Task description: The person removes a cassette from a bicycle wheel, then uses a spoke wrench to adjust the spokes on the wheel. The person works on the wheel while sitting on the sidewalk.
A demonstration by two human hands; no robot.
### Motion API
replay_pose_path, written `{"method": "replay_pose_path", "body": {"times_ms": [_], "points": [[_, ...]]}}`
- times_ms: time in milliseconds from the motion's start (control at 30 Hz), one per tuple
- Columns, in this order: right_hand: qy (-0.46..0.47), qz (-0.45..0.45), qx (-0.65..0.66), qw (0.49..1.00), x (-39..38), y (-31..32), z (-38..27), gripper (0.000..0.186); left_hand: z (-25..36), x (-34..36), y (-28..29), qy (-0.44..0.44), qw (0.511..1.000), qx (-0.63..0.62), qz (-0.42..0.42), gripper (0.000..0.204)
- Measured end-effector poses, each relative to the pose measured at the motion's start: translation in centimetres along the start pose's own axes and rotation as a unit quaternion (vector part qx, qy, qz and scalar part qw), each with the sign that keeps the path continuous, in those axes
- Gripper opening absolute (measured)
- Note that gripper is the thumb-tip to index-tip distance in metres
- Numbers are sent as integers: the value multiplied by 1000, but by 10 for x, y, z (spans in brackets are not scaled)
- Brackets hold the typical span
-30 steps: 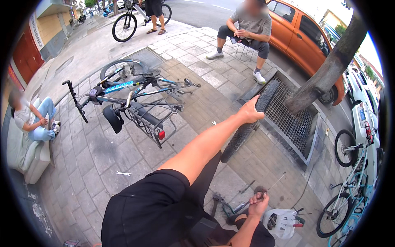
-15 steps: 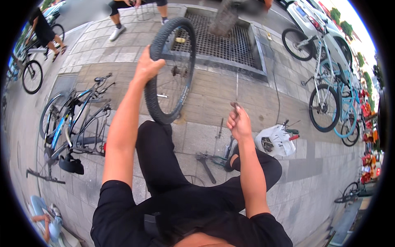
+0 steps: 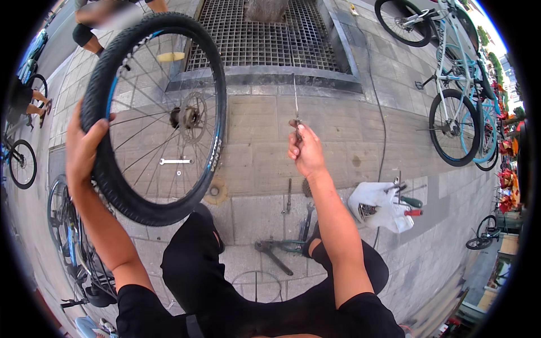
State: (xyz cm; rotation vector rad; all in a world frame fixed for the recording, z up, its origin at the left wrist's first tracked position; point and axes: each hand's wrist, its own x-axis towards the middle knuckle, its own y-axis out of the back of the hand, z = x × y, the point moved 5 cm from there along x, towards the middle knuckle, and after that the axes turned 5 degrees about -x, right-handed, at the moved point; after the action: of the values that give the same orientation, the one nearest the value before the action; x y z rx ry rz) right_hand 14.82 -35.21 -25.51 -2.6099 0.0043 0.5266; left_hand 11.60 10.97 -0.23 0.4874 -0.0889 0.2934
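My left hand (image 3: 84,143) is wrapped around the left side of a bicycle wheel (image 3: 96,174) with a knobby black tyre. The wheel stands tilted by my left knee, its disc brake rotor (image 3: 194,112) turned toward me. In front of me, my right hand (image 3: 307,149) is closed on a slim-shafted metal tool (image 3: 296,98). The shaft points away from me; fingers hide much of the tool's dark end. Between the spokes an open-end wrench (image 3: 176,161) shows on the paving, with a small ring or nut (image 3: 179,173) beside it.
Tools, including an adjustable wrench (image 3: 307,221) and a dark long-handled tool (image 3: 276,259), lie between my feet. A cut white container (image 3: 363,197) with tools stands right. A metal grate (image 3: 265,45) lies ahead; bicycles (image 3: 451,107) stand right, another (image 3: 73,236) lies left. A person (image 3: 90,34) sits ahead.
The wheel has moved left and nearer, turning so its spokes and rotor face me more. My right hand has shifted left and slightly away from me, still holding the slim tool.
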Motion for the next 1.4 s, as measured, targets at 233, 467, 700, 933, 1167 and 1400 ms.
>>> {"method": "replay_pose_path", "body": {"times_ms": [233,467,700,933,1167,1400], "points": [[98,109,-172,974,120,23,-44,31,-18,33,-5,46,998,-24,19,81],[359,153,-341,855,230,3,-129,33,-46,26,15,19,998,-16,50,83],[450,272,-427,735,324,24,-87,37,-46,9,28,20,997,36,64,84],[127,192,-676,700,389,81,-25,44,-31,12,13,29,995,68,65,85],[332,322,-490,739,369,78,-46,39,-18,15,-4,36,995,46,82,91],[-99,-19,-18,995,294,67,57,28,11,20,-34,13,997,31,65,91]]}}
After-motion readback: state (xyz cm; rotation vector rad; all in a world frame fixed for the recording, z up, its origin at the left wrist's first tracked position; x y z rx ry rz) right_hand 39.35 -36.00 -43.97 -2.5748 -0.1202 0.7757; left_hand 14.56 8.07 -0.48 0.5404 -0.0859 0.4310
